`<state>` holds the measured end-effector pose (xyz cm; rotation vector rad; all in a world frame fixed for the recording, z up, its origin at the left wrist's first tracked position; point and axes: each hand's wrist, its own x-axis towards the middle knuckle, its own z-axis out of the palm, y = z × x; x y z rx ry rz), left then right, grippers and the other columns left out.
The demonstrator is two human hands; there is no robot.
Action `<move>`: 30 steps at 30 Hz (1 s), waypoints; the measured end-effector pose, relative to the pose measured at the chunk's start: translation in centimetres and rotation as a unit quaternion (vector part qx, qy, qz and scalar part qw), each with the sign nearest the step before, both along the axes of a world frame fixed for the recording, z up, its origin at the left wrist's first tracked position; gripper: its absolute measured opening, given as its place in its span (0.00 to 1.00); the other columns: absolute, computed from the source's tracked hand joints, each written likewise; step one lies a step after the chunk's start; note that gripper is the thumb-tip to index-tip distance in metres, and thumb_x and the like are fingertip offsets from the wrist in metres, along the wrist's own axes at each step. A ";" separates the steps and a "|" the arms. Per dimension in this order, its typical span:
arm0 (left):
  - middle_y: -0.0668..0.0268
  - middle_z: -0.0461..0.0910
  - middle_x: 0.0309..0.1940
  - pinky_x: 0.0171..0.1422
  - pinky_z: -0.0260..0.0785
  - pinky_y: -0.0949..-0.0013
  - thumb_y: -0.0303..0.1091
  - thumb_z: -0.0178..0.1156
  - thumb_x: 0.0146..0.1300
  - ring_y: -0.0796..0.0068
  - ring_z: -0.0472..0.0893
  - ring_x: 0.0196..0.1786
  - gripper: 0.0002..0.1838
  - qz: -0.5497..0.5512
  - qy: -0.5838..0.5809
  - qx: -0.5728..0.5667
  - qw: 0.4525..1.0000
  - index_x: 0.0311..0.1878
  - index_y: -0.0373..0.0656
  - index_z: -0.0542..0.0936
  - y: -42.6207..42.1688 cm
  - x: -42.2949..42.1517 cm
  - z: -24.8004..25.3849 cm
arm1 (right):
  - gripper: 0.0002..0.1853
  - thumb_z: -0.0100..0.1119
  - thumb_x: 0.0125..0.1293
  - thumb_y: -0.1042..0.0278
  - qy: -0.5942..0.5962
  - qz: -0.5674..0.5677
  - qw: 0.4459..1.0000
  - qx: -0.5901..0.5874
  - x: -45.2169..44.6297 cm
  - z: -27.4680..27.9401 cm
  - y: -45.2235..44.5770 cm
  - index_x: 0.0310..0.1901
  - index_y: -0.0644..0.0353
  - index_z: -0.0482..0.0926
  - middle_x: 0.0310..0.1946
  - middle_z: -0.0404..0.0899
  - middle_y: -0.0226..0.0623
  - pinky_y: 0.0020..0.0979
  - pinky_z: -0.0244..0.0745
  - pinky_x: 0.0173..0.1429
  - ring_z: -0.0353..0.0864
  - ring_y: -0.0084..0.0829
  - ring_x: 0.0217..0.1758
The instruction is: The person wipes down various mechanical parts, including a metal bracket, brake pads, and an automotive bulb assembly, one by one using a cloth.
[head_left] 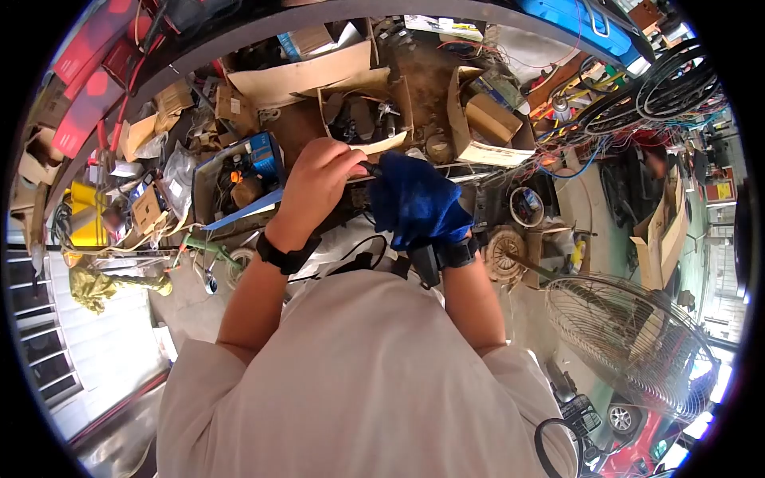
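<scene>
My left hand (317, 187) is bare, with a black band at the wrist. Its fingers are closed in a pinch on the dark end of an object (370, 168) whose kind I cannot make out. A crumpled blue cloth (418, 199) covers my right hand and hides its fingers. The cloth is bunched around the other side of that dark object, right beside my left fingertips. A black band (457, 253) shows on my right wrist, and a black flat piece (425, 265) hangs just below the cloth.
Open cardboard boxes of parts (362, 119) stand beyond my hands, another box (490, 127) to their right. A blue-edged box (239, 179) sits at left. Coiled black cables (677, 84) hang at upper right. A large wire-caged fan (629, 342) stands at lower right.
</scene>
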<state>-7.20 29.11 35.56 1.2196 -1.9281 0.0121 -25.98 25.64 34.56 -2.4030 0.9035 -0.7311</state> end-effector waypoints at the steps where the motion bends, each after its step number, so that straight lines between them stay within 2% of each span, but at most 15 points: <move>1: 0.63 0.74 0.28 0.42 0.67 0.62 0.24 0.65 0.47 0.60 0.74 0.36 0.09 0.006 0.005 0.002 1.000 0.34 0.40 0.79 0.1 0.0 -0.1 | 0.18 0.62 0.51 0.67 -0.028 0.013 0.999 -0.025 0.0 -0.8 -0.1 0.45 0.62 0.73 0.37 0.75 0.46 0.42 0.70 0.46 0.74 0.49 0.44; 3: 0.63 0.74 0.28 0.42 0.67 0.61 0.24 0.65 0.47 0.60 0.74 0.36 0.09 0.008 0.009 0.005 1.000 0.34 0.40 0.78 0.1 -0.1 -0.2 | 0.20 0.61 0.53 0.66 -0.083 0.038 0.993 -0.077 0.0 -2.1 -0.8 0.48 0.62 0.73 0.40 0.76 0.46 0.42 0.72 0.47 0.75 0.50 0.45; 6: 0.63 0.74 0.28 0.41 0.67 0.61 0.24 0.65 0.47 0.60 0.74 0.36 0.10 0.002 0.005 0.007 1.000 0.34 0.40 0.78 0.3 -0.3 -0.3 | 0.22 0.60 0.55 0.65 -0.048 0.028 0.989 -0.137 0.7 -2.4 -0.8 0.51 0.62 0.72 0.44 0.76 0.47 0.40 0.74 0.47 0.77 0.49 0.45; 9: 0.63 0.74 0.28 0.41 0.67 0.61 0.25 0.65 0.47 0.60 0.74 0.36 0.09 0.009 -0.002 -0.005 1.000 0.34 0.40 0.78 0.5 -0.6 0.2 | 0.22 0.59 0.56 0.66 0.034 -0.021 0.998 -0.046 0.6 -0.5 -0.2 0.53 0.62 0.71 0.46 0.77 0.46 0.37 0.75 0.45 0.78 0.48 0.45; 11: 0.63 0.74 0.29 0.41 0.67 0.61 0.26 0.65 0.48 0.60 0.74 0.36 0.09 0.037 -0.009 -0.017 0.999 0.34 0.41 0.79 0.4 -0.1 0.5 | 0.18 0.59 0.56 0.67 0.031 0.000 0.995 -0.096 0.2 -1.0 -0.5 0.48 0.62 0.73 0.43 0.77 0.45 0.37 0.75 0.43 0.78 0.45 0.43; 12: 0.63 0.75 0.29 0.41 0.67 0.61 0.26 0.65 0.48 0.60 0.75 0.36 0.09 0.055 -0.007 -0.012 0.998 0.34 0.41 0.79 0.4 0.4 0.6 | 0.15 0.59 0.56 0.67 -0.009 0.046 0.999 0.005 -0.2 -0.8 -0.9 0.45 0.62 0.74 0.40 0.77 0.43 0.36 0.74 0.42 0.78 0.43 0.41; 14: 0.63 0.75 0.30 0.41 0.68 0.62 0.26 0.65 0.48 0.60 0.75 0.37 0.09 0.091 -0.002 -0.006 0.996 0.35 0.42 0.79 0.5 1.7 0.9 | 0.10 0.59 0.56 0.67 -0.094 0.110 0.966 0.216 -0.7 0.2 -1.7 0.37 0.62 0.75 0.35 0.75 0.41 0.34 0.74 0.39 0.78 0.40 0.36; 15: 0.63 0.76 0.31 0.42 0.68 0.62 0.25 0.65 0.48 0.60 0.76 0.38 0.10 0.088 0.002 0.004 0.996 0.36 0.42 0.80 0.7 2.4 0.8 | 0.09 0.58 0.56 0.67 -0.054 0.161 0.970 0.176 -1.0 -0.6 -2.2 0.36 0.63 0.75 0.34 0.75 0.40 0.33 0.74 0.39 0.78 0.39 0.36; 17: 0.63 0.76 0.31 0.42 0.68 0.62 0.25 0.65 0.48 0.60 0.76 0.38 0.11 0.101 0.010 0.005 0.995 0.37 0.42 0.80 1.3 3.3 0.7 | 0.16 0.65 0.52 0.67 -0.058 0.167 0.982 0.072 -0.9 -1.3 -2.2 0.40 0.62 0.73 0.30 0.75 0.34 0.35 0.71 0.38 0.78 0.32 0.35; 19: 0.62 0.76 0.32 0.42 0.68 0.62 0.24 0.64 0.49 0.59 0.76 0.38 0.11 0.118 0.016 0.021 0.993 0.38 0.42 0.80 1.8 4.2 0.2 | 0.14 0.64 0.54 0.70 -0.142 0.211 0.915 0.315 -1.1 -2.8 -2.3 0.41 0.63 0.73 0.29 0.74 0.35 0.34 0.73 0.39 0.79 0.30 0.38; 22: 0.62 0.77 0.32 0.43 0.69 0.63 0.23 0.63 0.50 0.59 0.76 0.38 0.11 0.148 0.053 0.038 0.987 0.39 0.42 0.80 2.2 5.0 0.3 | 0.15 0.63 0.56 0.72 -0.191 0.169 0.826 0.502 -1.1 -6.6 -2.2 0.44 0.63 0.73 0.30 0.75 0.36 0.32 0.76 0.42 0.80 0.28 0.42; 25: 0.62 0.77 0.33 0.41 0.70 0.66 0.25 0.61 0.55 0.61 0.77 0.37 0.09 0.172 0.074 0.034 0.982 0.40 0.42 0.80 2.2 5.6 0.7 | 0.16 0.62 0.56 0.75 -0.263 0.171 0.811 0.494 -1.3 -5.8 -1.8 0.46 0.64 0.72 0.32 0.77 0.38 0.30 0.77 0.44 0.80 0.29 0.45; 27: 0.62 0.78 0.33 0.39 0.70 0.67 0.26 0.61 0.57 0.62 0.78 0.35 0.08 0.177 0.081 0.032 0.980 0.40 0.42 0.81 2.1 5.7 0.9 | 0.16 0.62 0.57 0.74 -0.248 0.176 0.839 0.452 -1.6 -3.7 -1.8 0.47 0.64 0.72 0.34 0.78 0.39 0.31 0.77 0.46 0.81 0.32 0.45; 29: 0.62 0.78 0.33 0.38 0.69 0.69 0.27 0.61 0.58 0.64 0.78 0.34 0.06 0.180 0.086 0.023 0.980 0.40 0.42 0.81 1.8 5.6 1.1 | 0.15 0.61 0.60 0.72 -0.152 0.151 0.887 0.408 -1.8 -1.7 -2.0 0.48 0.62 0.71 0.36 0.78 0.41 0.34 0.77 0.46 0.81 0.36 0.46; 30: 0.62 0.78 0.32 0.37 0.69 0.69 0.28 0.61 0.59 0.65 0.78 0.33 0.06 0.188 0.093 0.024 0.977 0.40 0.42 0.81 1.8 5.6 1.1 | 0.14 0.58 0.61 0.72 -0.147 0.151 0.930 0.302 -1.8 -0.8 -1.8 0.48 0.62 0.72 0.36 0.78 0.41 0.33 0.76 0.46 0.80 0.37 0.44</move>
